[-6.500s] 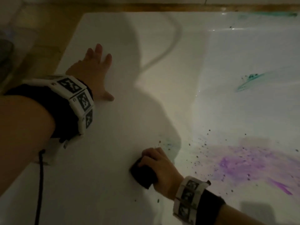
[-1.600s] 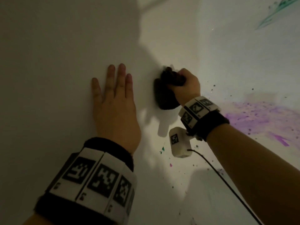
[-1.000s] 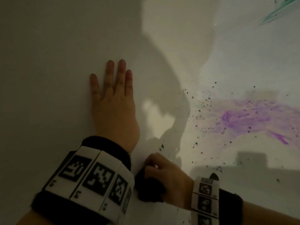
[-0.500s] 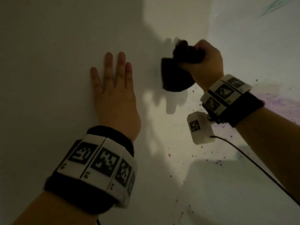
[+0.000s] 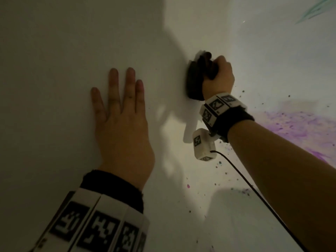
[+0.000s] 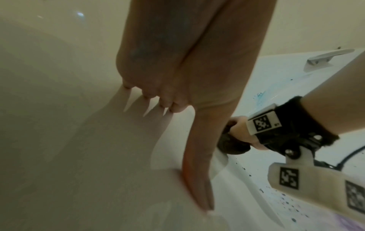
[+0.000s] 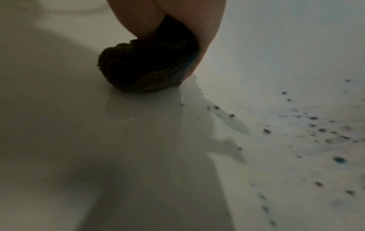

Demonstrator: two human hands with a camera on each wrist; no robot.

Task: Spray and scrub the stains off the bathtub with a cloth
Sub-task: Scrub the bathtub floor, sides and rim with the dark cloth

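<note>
My right hand (image 5: 217,75) grips a bunched dark cloth (image 5: 195,80) and presses it against the white bathtub (image 5: 54,42) wall, up and to the right of my left hand. In the right wrist view the cloth (image 7: 146,68) touches the wet surface under my fingers. My left hand (image 5: 120,113) lies flat on the tub, fingers straight and spread. A purple stain (image 5: 294,124) spreads to the right of my right wrist, with dark specks (image 5: 220,162) scattered below it. A teal stain (image 5: 316,8) marks the top right corner.
A black cable (image 5: 254,190) runs from the right wrist camera down to the lower right. In the left wrist view a metal handle (image 6: 327,58) sits on the far tub rim, with a blue-green smear (image 6: 262,95) below it. Specks (image 7: 320,129) dot the tub right of the cloth.
My right hand with the cloth has scrubbed back and forth along the tub: low near my wrist a second ago, then high up, now slightly lower against the wall. My left hand stays flat.
</note>
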